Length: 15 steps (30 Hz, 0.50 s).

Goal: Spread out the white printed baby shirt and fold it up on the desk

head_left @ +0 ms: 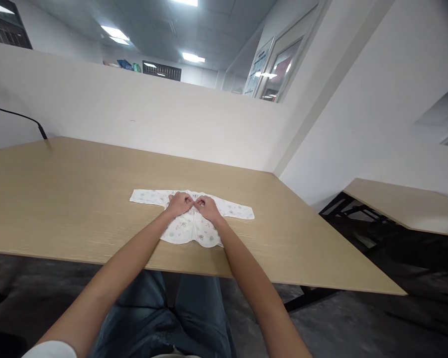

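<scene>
A small white baby shirt (182,231) with a faint scattered print lies on the table, both sleeves stretched out to the sides. At the upper middle of its front, just below the neckline, my left hand (179,204) pinches the fabric by the front opening. My right hand (208,208) does the same from the other side, its fingertips meeting those of the left. Whatever fastening may sit between the fingertips is hidden. Below the hands, the two front halves come together along a centre line and end in rounded hems.
The light wooden table (78,199) reaches a white partition (153,119) at the back. A black cable (18,115) hangs down at the far left. On the right, another table (406,204) stands apart, beyond a gap.
</scene>
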Available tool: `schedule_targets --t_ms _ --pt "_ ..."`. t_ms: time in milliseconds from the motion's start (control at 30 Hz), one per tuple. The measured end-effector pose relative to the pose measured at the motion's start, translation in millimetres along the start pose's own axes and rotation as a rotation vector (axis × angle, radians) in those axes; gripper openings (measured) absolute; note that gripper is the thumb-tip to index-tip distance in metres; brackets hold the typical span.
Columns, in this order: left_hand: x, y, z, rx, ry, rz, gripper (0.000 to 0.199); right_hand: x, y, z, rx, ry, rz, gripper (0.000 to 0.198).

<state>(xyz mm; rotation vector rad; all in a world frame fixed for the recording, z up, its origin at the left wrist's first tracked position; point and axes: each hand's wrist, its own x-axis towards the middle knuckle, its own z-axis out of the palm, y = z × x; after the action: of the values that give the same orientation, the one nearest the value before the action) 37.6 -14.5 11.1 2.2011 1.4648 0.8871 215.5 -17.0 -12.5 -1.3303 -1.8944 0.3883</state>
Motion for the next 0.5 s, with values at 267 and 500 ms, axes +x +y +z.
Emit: schedule_targets --t_ms 267,500 --pt "-3.2 2.1 -0.3 0.037 0.053 0.025 0.015 1.1 6.6 1.7 -0.059 -0.015 -0.058 0.007" --pt "-5.7 5.3 -2.8 0.054 0.051 0.002 0.014 -0.5 6.0 1.3 -0.079 -0.034 -0.075 0.008"
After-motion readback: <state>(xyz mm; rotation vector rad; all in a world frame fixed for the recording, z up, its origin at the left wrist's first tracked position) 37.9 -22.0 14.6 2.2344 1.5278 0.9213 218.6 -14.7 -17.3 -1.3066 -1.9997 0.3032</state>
